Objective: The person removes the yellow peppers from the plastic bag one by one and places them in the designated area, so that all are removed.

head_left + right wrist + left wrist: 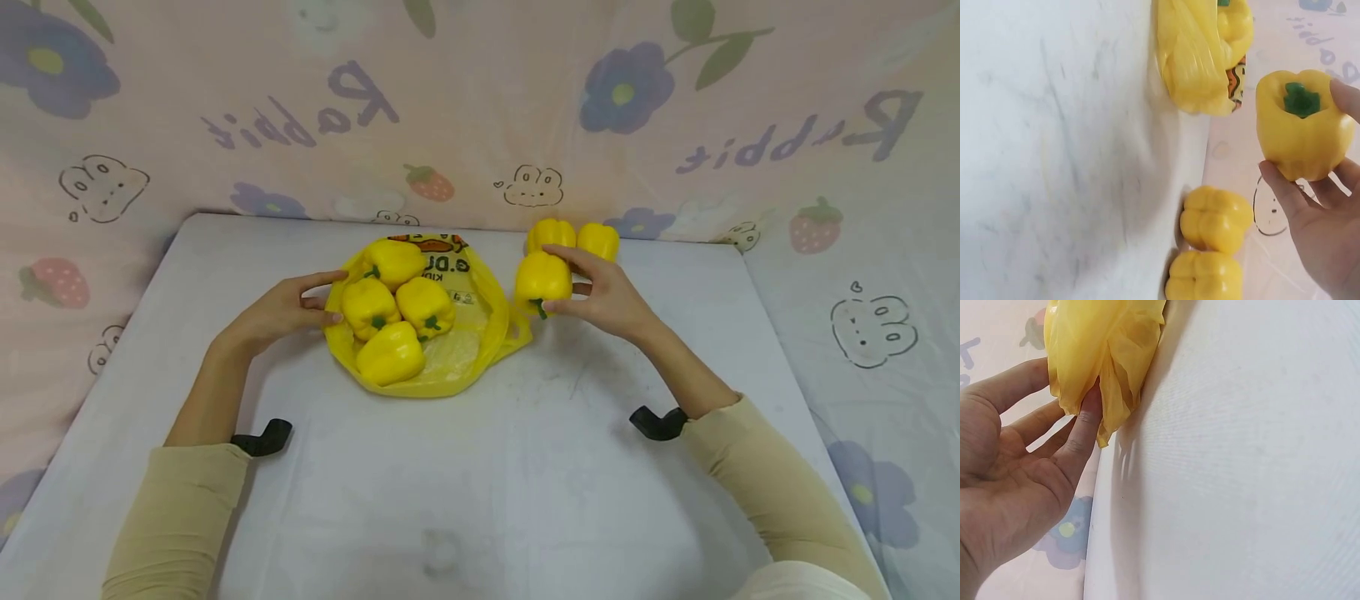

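A yellow plastic bag [468,371] lies with its mouth spread wide, several yellow bell peppers [390,354] with green stems inside it. My left hand [288,308] holds the bag's left rim; in the left wrist view its fingertips press into the crumpled yellow film [1110,356]. To the right of the bag, my right hand [600,292] grips another yellow bell pepper [542,279] between thumb and fingers. The right wrist view shows this pepper [1304,137] raised above the tabletop, green stem facing the camera.
Two more yellow peppers [597,241] sit side by side at the table's back edge, just behind my right hand. A white cloth covers the table [480,483]. Behind it hangs a printed curtain [480,100]. Black wrist mounts [658,423] stick out from both sleeves.
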The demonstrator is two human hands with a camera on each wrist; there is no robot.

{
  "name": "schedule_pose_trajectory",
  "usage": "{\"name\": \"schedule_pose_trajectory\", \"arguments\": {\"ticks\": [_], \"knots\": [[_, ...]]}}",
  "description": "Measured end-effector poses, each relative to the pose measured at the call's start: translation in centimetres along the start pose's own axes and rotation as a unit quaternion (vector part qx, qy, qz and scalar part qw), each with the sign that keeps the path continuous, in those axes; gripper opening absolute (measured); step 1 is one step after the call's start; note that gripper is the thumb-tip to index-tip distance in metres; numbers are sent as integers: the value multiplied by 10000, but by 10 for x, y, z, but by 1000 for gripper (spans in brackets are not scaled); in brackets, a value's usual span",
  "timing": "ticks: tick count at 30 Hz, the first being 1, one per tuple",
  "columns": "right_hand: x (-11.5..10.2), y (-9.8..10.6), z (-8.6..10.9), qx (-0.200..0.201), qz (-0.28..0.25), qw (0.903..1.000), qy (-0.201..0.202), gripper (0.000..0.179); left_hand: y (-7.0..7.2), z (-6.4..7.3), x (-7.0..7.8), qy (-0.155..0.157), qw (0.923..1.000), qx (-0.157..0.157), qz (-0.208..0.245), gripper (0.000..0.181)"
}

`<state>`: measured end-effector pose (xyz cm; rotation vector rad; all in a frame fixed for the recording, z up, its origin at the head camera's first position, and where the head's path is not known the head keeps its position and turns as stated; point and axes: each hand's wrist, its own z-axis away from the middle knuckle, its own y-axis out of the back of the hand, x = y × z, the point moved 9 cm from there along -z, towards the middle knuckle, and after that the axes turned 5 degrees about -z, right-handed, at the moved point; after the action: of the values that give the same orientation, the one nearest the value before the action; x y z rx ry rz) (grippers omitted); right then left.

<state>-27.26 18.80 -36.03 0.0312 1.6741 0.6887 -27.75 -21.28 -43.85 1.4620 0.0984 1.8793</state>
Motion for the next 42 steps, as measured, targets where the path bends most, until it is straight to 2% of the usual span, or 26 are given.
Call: {"name": "schedule_pose_trajectory", "arguments": {"ticks": [9, 16, 24, 29, 36, 42], "knots": [[8, 26, 5, 259, 28, 9994, -236, 75, 0, -1, -3, 24, 10000, 25, 51, 77], [18, 39, 10, 316, 16, 9990, -311, 75, -2, -1, -7, 60, 9999, 39, 141, 78], [28, 55, 12, 467, 307, 9977, -375, 73, -1, -4, -7, 69, 9999, 66, 49, 77], [30, 65, 11, 528, 83, 9978, -386, 73, 1, -4, -6, 79, 9999, 88, -21, 76], [35, 82, 11, 958, 51, 9952, -201, 75, 1, -5, -5, 9, 10000, 68, 5, 77], [42, 93, 13, 1141, 76, 9931, -268, 75, 1, -5, -6, 44, 10000, 30, 39, 76]]}}
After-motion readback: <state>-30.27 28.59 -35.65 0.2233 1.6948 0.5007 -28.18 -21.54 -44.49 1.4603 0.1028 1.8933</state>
